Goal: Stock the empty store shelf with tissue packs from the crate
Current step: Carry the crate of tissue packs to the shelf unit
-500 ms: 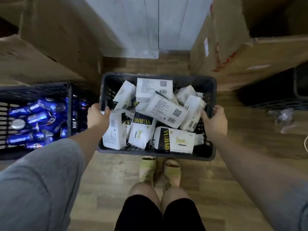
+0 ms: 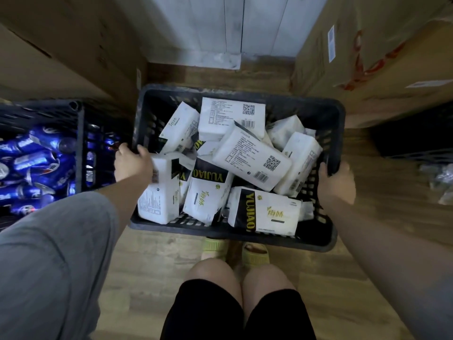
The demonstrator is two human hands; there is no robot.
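A dark plastic crate [image 2: 245,93] hangs above the wooden floor in front of me, filled with several white tissue packs [image 2: 252,158] lying jumbled, some with black and yellow labels. My left hand [image 2: 132,163] grips the crate's left rim, fingers curled over the edge. My right hand [image 2: 337,181] grips the right rim the same way. The crate's near edge is above my feet. No store shelf is in view.
A second dark crate [image 2: 78,143] full of blue cans stands on the floor at left, close to my left hand. Large cardboard boxes [image 2: 367,69] flank both sides. A white panelled wall [image 2: 232,28] closes the far end. Crumpled clear plastic [image 2: 438,177] lies at right.
The crate has come slightly nearer and higher in the view, with both hands still on its rims. The packs inside have hardly shifted.
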